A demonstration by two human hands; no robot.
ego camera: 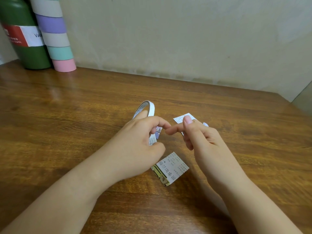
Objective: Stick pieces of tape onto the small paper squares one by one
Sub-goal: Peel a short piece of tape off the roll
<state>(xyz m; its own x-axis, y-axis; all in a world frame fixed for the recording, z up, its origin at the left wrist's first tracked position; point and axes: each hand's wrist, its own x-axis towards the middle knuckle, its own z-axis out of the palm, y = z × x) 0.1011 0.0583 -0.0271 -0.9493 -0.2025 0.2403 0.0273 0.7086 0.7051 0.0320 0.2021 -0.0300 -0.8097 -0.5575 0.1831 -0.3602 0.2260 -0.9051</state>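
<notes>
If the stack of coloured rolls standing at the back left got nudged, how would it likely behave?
The stack of coloured rolls is tall and narrow and looks tilted, so it would probably topple. It stands right beside the green bottle, which might check a leftward fall. Loose rolls would likely roll across the table.

One tape roll (146, 108), three printed paper squares (173, 166), one green flask (25, 39), one striped tube (55, 39).

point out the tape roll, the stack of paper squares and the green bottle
tape roll (151, 107): head view, on its white outer band
stack of paper squares (172, 166): head view, top sheet
green bottle (33, 56): head view, lower body
</notes>
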